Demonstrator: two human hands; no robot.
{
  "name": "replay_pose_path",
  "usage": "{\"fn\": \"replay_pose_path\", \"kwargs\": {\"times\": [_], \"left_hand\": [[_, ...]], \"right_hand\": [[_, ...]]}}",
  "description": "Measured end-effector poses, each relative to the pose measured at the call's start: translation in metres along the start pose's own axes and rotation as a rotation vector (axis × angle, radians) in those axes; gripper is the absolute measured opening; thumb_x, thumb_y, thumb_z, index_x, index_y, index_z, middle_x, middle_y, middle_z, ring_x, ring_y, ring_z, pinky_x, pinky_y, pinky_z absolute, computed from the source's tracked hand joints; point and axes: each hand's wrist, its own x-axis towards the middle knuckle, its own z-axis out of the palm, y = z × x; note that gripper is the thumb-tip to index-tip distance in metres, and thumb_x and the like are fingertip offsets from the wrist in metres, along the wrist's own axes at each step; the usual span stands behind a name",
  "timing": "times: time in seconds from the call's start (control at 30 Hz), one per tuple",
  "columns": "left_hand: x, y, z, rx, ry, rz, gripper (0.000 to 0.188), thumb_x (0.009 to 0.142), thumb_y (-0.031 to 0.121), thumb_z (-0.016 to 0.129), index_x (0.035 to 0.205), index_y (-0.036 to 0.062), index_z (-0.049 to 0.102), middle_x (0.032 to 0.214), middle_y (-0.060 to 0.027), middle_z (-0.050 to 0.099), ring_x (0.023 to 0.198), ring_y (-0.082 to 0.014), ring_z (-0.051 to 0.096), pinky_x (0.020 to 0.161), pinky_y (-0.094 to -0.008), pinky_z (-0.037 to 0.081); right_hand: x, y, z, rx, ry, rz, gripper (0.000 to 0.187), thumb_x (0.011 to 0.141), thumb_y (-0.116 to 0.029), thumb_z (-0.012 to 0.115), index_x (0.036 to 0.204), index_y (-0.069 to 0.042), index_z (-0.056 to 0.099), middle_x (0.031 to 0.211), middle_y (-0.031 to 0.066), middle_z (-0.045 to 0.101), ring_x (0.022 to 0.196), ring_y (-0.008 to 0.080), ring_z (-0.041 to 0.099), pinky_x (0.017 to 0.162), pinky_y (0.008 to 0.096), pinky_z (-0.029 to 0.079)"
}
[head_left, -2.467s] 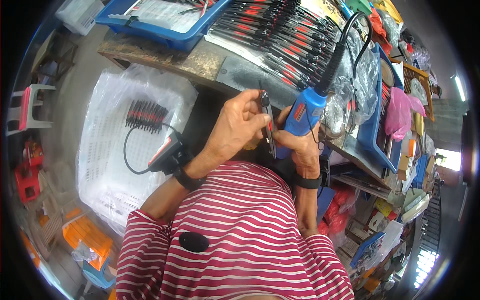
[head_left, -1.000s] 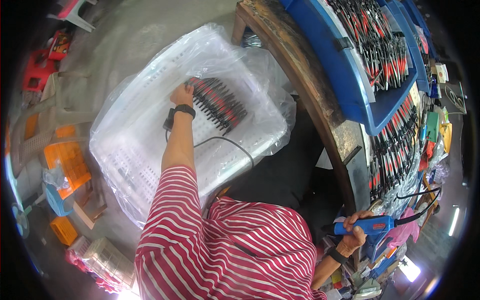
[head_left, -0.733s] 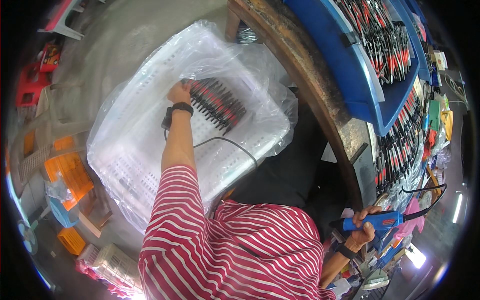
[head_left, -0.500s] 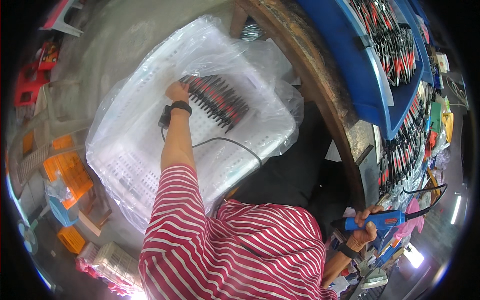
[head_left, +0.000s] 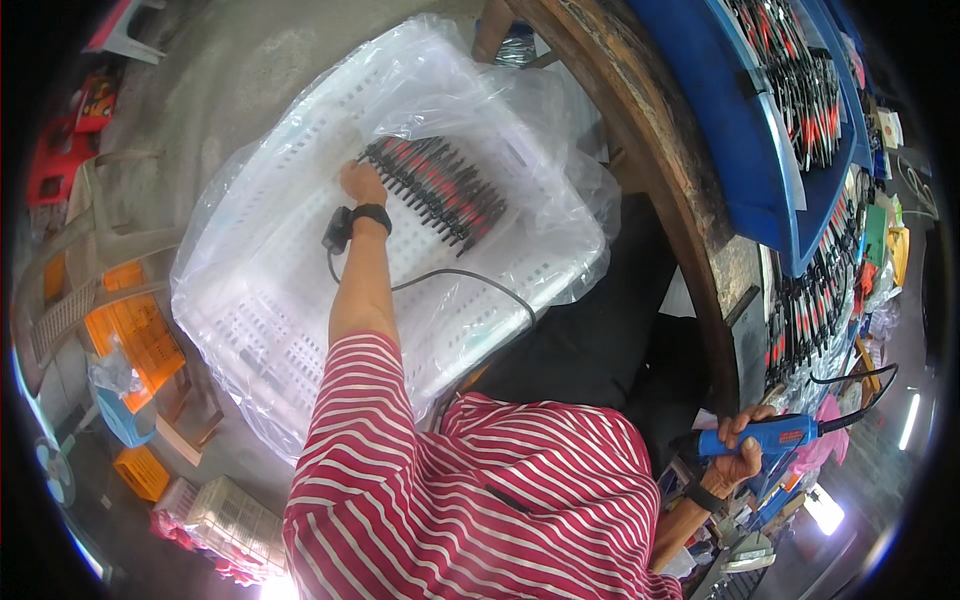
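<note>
My left hand (head_left: 363, 184) reaches into a white perforated basket (head_left: 290, 255) lined with clear plastic. Its fingers are curled beside the upper left end of a row of slim black-and-red pieces (head_left: 440, 190), which lie side by side on the basket floor. What the fingertips hold, if anything, is hidden. Out at the right, my right hand (head_left: 735, 455) is wrapped round a blue corded power tool (head_left: 775, 436) with a black front end. A black cord runs off its other end.
Along the right stands a worn wooden table (head_left: 690, 170) carrying a blue bin (head_left: 740, 150) with many similar black-and-red pieces. More of them (head_left: 815, 310) lie nearer on the table. Orange crates (head_left: 135, 330) and chairs stand on the floor at the left.
The whole view has shifted slightly. My left hand has drawn back a little from the end of the row. My right hand keeps its hold on the blue tool.
</note>
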Motion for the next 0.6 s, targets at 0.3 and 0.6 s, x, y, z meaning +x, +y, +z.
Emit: {"fn": "replay_pose_path", "kwargs": {"times": [0.3, 0.6], "left_hand": [[-0.002, 0.027, -0.033, 0.182, -0.370, -0.024, 0.041, 0.069, 0.003, 0.057, 0.109, -0.0079, 0.057, 0.092, -0.0155, 0.061, 0.076, -0.0214, 0.057, 0.069, -0.0299, 0.044], [-0.021, 0.047, -0.017, 0.218, -0.245, 0.012, 0.034, 0.074, 0.003, 0.053, 0.107, -0.0064, 0.058, 0.095, -0.0185, 0.062, 0.082, -0.0232, 0.060, 0.069, -0.0324, 0.046]], "right_hand": [[0.003, -0.003, 0.001, 0.010, 0.012, -0.007, 0.039, 0.068, -0.006, 0.069, 0.099, -0.001, 0.045, 0.075, 0.0121, 0.054, 0.047, 0.0126, 0.047, 0.050, 0.0272, 0.042], [-0.003, -0.011, -0.003, 0.021, 0.021, -0.110, 0.040, 0.067, -0.008, 0.068, 0.097, -0.001, 0.044, 0.075, 0.0117, 0.052, 0.046, 0.0126, 0.046, 0.048, 0.0272, 0.042]]}}
